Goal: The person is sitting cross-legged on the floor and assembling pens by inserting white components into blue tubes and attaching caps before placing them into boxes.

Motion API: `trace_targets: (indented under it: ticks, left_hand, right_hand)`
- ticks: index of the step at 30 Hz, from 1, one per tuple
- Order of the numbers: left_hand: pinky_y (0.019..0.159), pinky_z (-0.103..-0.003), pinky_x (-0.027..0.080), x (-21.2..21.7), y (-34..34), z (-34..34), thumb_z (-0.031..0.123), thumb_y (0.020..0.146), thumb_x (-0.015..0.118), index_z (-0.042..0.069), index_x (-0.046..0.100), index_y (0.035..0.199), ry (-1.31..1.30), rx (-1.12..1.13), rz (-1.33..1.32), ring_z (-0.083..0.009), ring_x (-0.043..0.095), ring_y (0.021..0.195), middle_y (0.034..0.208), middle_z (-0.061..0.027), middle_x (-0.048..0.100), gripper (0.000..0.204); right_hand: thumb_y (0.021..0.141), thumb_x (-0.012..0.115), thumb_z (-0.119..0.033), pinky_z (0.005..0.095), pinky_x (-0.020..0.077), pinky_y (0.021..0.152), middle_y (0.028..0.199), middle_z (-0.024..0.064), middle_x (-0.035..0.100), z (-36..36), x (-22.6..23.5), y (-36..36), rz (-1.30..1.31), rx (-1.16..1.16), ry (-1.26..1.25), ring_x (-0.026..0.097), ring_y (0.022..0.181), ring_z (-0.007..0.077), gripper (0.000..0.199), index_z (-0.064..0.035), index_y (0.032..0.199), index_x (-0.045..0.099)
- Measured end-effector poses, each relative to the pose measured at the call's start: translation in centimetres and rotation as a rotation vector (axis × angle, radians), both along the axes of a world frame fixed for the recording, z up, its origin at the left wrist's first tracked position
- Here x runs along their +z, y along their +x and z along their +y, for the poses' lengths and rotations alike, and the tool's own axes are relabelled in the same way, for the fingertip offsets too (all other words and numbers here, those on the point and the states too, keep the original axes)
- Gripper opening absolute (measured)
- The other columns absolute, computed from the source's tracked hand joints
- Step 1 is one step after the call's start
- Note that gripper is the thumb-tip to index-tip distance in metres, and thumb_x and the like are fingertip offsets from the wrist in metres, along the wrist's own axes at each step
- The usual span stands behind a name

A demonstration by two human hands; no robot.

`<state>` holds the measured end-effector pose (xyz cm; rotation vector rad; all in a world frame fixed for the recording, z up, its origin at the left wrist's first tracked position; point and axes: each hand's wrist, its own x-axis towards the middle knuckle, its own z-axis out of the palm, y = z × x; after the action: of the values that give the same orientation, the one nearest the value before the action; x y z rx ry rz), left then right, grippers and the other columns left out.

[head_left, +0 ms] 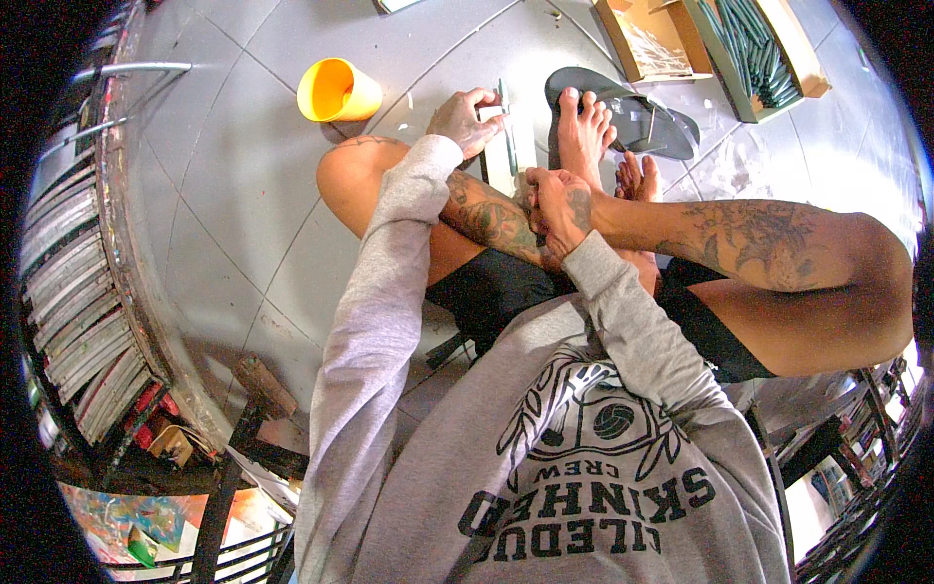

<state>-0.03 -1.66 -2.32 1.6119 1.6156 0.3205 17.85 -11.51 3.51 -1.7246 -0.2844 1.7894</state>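
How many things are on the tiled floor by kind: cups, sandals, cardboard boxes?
Yellow plastic cup on its side: 1
Dark rubber sandal under the foot: 1
Open cardboard boxes, plain one and one of green sticks: 2
Total: 4

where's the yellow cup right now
In the head view the yellow cup lies on its side on the grey tiled floor, upper left, just left of the left hand.

Grey tiled floor (224,185) in daylight, stacked racks (73,311) at left, cardboard boxes (681,39) beyond.
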Motion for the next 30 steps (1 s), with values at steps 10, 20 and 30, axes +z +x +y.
trace_targets:
  ticks: [10,20,30]
  left_hand:
    - [0.098,-0.040,0.049,1.2,0.2,0.0,0.042,0.082,0.077,0.007,0.066,0.116,-0.014,-0.005,-0.008,-0.0297,0.064,0.112,0.117,-0.0138,0.069,0.049]
    - [0.100,-0.038,0.048,1.1,-0.1,0.0,0.041,0.083,0.076,0.006,0.065,0.119,-0.023,-0.010,-0.041,-0.0288,0.064,0.114,0.119,-0.0143,0.068,0.052]
    - [0.099,-0.039,0.047,0.3,-0.3,0.0,0.045,0.082,0.075,0.006,0.067,0.116,-0.018,-0.005,-0.072,-0.0286,0.064,0.113,0.117,-0.0138,0.069,0.053]
  right_hand:
    - [0.089,0.061,-0.021,0.0306,0.0315,0.033,0.052,0.0011,0.053,0.1,1.0,-0.7,-0.165,0.062,0.001,0.042,0.035,0.0130,0.026,-0.0099,0.065,0.060]
    - [0.090,0.056,-0.020,0.0299,0.0246,0.031,0.046,-0.0014,0.045,-0.2,0.8,-0.1,-0.087,0.112,-0.039,0.034,0.031,0.0123,0.036,-0.0133,0.056,0.051]
    - [0.092,0.054,-0.021,0.0303,0.0274,0.032,0.049,-0.0010,0.047,-0.5,0.9,0.3,-0.043,0.077,-0.073,0.035,0.031,0.0130,0.035,-0.0143,0.058,0.050]
